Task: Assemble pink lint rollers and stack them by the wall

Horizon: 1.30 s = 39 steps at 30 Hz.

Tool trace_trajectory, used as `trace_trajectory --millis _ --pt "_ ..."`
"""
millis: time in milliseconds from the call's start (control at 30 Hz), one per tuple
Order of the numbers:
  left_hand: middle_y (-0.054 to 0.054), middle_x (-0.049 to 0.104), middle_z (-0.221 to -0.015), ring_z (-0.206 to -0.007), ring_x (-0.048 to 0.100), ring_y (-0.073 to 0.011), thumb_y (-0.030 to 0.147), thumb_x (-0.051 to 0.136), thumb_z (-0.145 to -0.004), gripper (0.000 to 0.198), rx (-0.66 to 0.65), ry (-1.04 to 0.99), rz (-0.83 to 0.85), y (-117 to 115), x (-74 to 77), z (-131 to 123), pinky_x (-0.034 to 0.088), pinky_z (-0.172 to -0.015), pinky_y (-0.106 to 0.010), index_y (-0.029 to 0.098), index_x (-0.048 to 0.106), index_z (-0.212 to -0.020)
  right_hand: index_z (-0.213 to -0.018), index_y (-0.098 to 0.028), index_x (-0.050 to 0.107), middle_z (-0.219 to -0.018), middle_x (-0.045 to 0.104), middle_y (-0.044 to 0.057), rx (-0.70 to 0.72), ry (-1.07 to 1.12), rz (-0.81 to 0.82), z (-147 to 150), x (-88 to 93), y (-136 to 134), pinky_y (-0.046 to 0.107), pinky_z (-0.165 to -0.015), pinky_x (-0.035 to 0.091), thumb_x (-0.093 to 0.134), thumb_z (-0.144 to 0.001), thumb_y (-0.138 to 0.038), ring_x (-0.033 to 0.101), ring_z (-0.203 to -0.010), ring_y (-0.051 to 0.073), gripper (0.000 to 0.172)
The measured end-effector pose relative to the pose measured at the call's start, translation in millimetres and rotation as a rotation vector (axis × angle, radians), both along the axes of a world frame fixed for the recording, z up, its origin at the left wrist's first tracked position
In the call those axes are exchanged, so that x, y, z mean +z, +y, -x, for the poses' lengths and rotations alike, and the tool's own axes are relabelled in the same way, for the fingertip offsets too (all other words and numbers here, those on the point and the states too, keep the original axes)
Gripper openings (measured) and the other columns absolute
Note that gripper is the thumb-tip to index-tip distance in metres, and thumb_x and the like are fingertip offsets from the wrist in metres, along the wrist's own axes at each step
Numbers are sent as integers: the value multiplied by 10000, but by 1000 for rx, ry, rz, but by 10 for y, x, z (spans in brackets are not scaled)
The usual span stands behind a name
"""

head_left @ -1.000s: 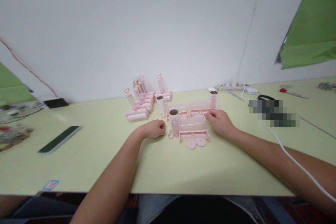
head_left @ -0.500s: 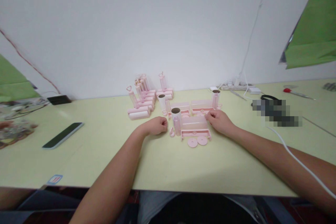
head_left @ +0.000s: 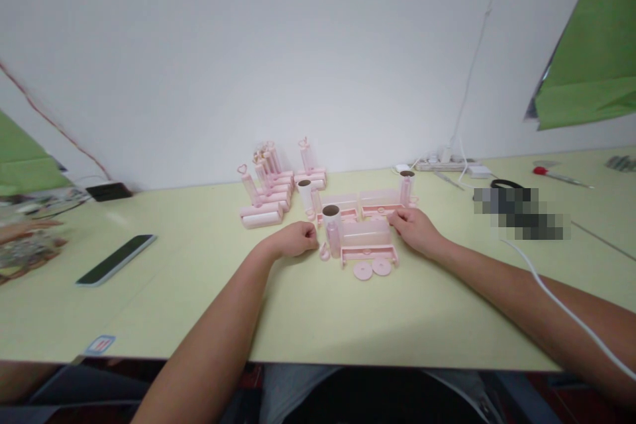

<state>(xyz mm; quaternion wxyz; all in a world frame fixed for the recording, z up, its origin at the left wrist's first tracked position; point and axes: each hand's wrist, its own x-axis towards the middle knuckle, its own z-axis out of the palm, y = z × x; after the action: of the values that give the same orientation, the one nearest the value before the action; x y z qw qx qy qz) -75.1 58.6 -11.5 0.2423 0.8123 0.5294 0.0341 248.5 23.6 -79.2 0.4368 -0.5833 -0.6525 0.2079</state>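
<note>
My left hand [head_left: 297, 239] rests on the table in a loose fist, just left of a small pink hook-like piece [head_left: 324, 252]. Lint roller parts lie between my hands: an upright white roll [head_left: 332, 217] with a brown core, a pink handle [head_left: 333, 240], a translucent cover [head_left: 366, 233], a pink frame [head_left: 368, 254] and two flat discs [head_left: 372, 269]. My right hand [head_left: 416, 230], fingers curled, rests beside the cover's right end. Nothing shows in either hand. Two similar part sets sit behind, with another white roll [head_left: 305, 193] among them.
Several assembled pink lint rollers [head_left: 262, 214] stand at the back left. A phone [head_left: 116, 260] lies left, near another person's hand [head_left: 20, 230]. To the right are a power strip [head_left: 442, 165], a red-handled tool [head_left: 561, 177] and a white cable [head_left: 551, 290].
My hands and the parts between them stay in place. The view shifts slightly, and the other person's hand at the far left has moved.
</note>
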Motion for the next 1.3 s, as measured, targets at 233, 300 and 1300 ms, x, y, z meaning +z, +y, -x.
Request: trace_trajectory --millis 233,300,1300 --pt "36 507 -603 -530 475 -113 386 582 -711 210 -1 -32 52 -28 29 6 328 -500 -228 190 509 -732 -609 -192 502 -545 488 -29 2 -16 -8 -10 5 -11 250 -527 266 448 -889 -508 458 -557 145 425" --pt "40 497 -583 -508 467 -110 389 582 -715 214 -2 -47 69 -29 28 7 331 -490 -228 192 502 -731 -609 -191 505 -548 496 -28 4 -24 -11 -9 11 -15 251 -531 267 454 -889 -499 466 -565 148 420" --pt "23 547 -675 -615 469 -125 383 601 -734 211 -81 -90 -36 29 -19 23 319 -557 -231 179 547 -728 -590 -194 489 -550 518 -27 12 -65 -10 4 44 -40 257 -551 284 486 -869 -426 477 -575 147 363"
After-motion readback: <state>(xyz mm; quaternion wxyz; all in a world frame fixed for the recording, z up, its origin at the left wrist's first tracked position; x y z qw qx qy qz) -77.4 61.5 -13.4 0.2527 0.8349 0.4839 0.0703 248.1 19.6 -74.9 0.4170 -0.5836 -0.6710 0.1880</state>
